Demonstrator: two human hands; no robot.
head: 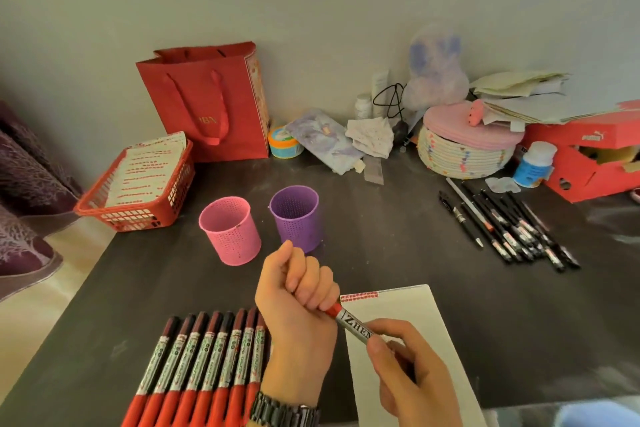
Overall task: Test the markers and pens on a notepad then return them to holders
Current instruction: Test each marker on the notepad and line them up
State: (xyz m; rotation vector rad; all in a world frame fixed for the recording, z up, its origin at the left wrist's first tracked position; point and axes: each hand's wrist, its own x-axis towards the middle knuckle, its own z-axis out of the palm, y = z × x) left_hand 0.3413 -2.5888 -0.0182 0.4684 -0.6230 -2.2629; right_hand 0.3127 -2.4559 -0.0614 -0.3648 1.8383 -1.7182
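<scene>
Right grip, left grip — marker between

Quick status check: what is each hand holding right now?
Left hand: closed round the red cap end of the marker.
Right hand: pinching the same marker's barrel, over the notepad.

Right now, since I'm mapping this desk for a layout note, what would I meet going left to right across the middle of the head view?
red basket → pink holder → purple holder → black pens → red shoebox
</scene>
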